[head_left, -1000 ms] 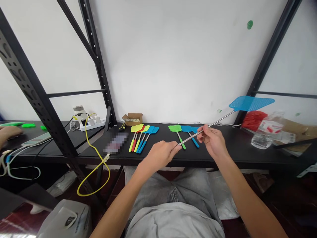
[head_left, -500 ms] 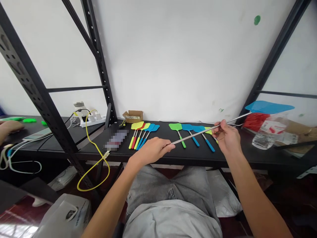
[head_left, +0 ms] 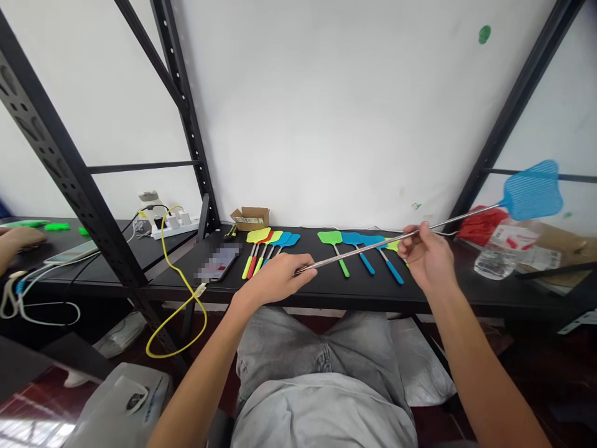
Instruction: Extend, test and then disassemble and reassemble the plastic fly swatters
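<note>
A blue fly swatter with a long thin metal shaft slants across the view, held above the shelf. My left hand is closed around the lower left end, and the handle there is hidden in the fingers. My right hand pinches the shaft between thumb and fingers farther along, toward the swatter's head. Behind my left hand lie several swatters side by side, with a yellow one at the left. Under the shaft are a green swatter, two blue swatters and a partly covered yellow-green one.
On the black shelf are a phone with a yellow cable and a small cardboard box. A clear plastic bottle and a red bundle lie right. Another person's hand rests far left.
The held swatter's head has turned from nearly edge-on to face me and moved right. My left hand has shifted left along with the shaft's end, and more shaft shows.
</note>
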The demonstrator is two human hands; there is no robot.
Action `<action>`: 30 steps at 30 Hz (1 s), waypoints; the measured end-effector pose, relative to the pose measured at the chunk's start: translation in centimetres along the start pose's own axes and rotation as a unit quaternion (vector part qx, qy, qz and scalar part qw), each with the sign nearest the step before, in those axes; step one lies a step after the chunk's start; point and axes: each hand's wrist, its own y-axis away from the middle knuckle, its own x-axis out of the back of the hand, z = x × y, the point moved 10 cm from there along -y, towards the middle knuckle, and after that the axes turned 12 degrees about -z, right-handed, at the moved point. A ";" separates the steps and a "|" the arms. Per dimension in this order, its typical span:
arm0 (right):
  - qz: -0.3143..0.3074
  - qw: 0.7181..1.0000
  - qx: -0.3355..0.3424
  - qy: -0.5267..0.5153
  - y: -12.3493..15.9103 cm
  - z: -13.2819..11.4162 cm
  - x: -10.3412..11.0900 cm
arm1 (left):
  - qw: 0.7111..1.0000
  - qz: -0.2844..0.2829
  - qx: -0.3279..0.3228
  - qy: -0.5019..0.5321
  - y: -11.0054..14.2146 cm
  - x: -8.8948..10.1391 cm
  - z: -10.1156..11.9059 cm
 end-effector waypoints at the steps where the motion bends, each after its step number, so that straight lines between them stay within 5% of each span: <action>1: -0.015 1.000 -0.008 0.008 0.2 0.3 -0.9 | 1.000 0.004 -0.001 0.003 -0.1 -0.1 0.3; 7: -0.149 0.983 -0.085 0.057 1.9 3.3 -8.0 | 1.000 -0.003 -0.016 0.004 -0.8 -1.2 1.4; 10: -0.172 0.979 -0.087 0.065 2.2 3.7 -9.1 | 1.000 -0.005 -0.015 -0.006 -0.9 -1.5 1.1; 17: -0.035 0.998 -0.008 0.050 1.1 1.0 -4.2 | 1.000 -0.001 -0.004 0.004 -1.0 -1.2 1.2; 25: 0.051 0.997 0.043 0.027 0.4 -2.0 0.8 | 0.997 -0.043 -0.002 0.060 -0.2 -0.8 -0.9; 30: 0.055 0.997 0.047 0.019 0.1 -2.1 1.7 | 0.993 -0.067 0.000 0.093 0.2 -0.3 -2.6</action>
